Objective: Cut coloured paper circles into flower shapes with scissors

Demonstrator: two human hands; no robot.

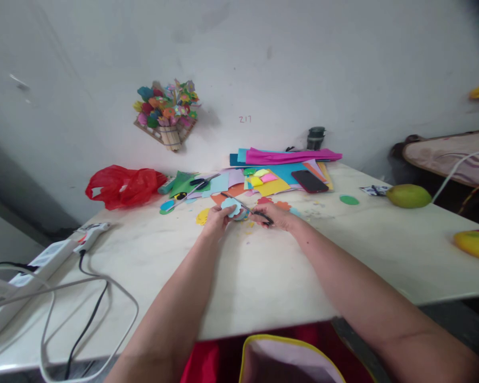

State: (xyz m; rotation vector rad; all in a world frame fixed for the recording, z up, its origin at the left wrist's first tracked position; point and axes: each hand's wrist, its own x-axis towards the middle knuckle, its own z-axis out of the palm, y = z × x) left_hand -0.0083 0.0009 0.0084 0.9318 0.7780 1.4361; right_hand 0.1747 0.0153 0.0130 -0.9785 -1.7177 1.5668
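So we've got the blue scalloped paper point(230, 205) pinched in our left hand point(219, 218) at 12 o'clock, right hand point(278, 216) curled round the scissors point(268, 218), yellow cutouts point(202, 216) at its 9 looking done, green disc point(349, 200) at 3 plain-edged, so probably unfinished.

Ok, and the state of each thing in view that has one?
Left hand: closed on light blue paper, scalloped edge
Right hand: closed on scissors, blade gap unclear
Phone: flat, screen dark
Red bag: crumpled
Cup: upright
Power strip: on/off unclear
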